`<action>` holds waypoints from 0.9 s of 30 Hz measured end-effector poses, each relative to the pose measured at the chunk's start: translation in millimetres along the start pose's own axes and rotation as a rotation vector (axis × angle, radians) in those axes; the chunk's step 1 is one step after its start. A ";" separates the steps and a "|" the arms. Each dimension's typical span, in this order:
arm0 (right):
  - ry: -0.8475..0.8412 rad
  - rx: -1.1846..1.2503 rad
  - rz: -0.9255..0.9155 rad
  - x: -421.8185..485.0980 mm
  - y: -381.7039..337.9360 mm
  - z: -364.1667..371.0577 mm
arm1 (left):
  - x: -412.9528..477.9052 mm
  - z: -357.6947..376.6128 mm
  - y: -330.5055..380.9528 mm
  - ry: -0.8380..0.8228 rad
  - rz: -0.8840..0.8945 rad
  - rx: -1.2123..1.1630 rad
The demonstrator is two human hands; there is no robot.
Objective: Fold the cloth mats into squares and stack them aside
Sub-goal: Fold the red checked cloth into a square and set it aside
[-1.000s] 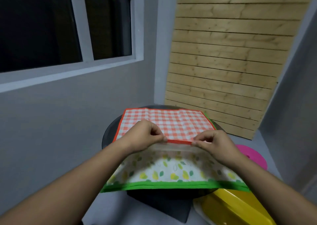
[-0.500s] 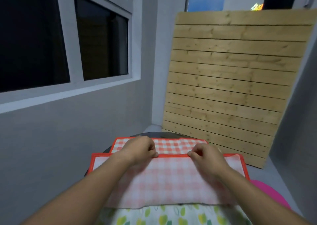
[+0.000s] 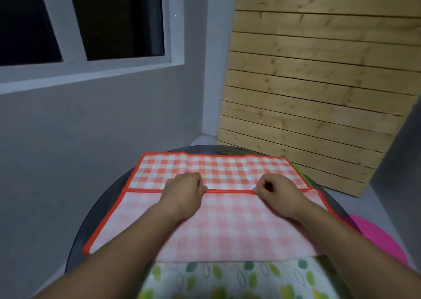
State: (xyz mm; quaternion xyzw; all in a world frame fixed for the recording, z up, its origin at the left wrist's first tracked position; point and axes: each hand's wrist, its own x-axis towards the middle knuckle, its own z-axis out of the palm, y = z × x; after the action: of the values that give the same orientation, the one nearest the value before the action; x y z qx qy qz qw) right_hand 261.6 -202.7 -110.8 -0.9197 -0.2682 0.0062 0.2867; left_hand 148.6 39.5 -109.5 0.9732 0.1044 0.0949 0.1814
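Centrally, left hand, right hand, pinching mat

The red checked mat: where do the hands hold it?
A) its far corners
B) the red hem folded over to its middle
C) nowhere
B: the left hand and right hand both pinch the red hem lying midway across the red checked mat.
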 end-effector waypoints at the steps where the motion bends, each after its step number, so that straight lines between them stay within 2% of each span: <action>1: 0.008 -0.011 -0.012 1.3 1.4 1.9 | 0.4 2.8 0.4 0.023 0.001 0.025; 7: 0.070 -0.017 0.000 0.4 4.5 11.6 | -1.2 16.4 -1.5 0.102 -0.040 0.079; 18: 0.067 0.031 0.040 -4.1 -1.7 9.7 | 0.1 21.7 -2.9 0.149 -0.079 0.033; 22: 0.098 -0.122 0.009 -25.4 -31.2 7.1 | -2.1 22.5 -3.0 0.151 -0.079 0.019; 27: -0.168 -0.285 -0.113 -90.1 -82.5 31.4 | -2.2 22.3 -2.3 0.169 -0.064 0.038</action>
State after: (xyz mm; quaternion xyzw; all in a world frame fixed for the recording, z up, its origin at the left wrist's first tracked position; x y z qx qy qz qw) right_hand 138.9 -174.0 -106.0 -0.9308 -0.3406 0.0288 0.1298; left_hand 151.1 33.7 -131.2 0.9612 0.1524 0.1687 0.1562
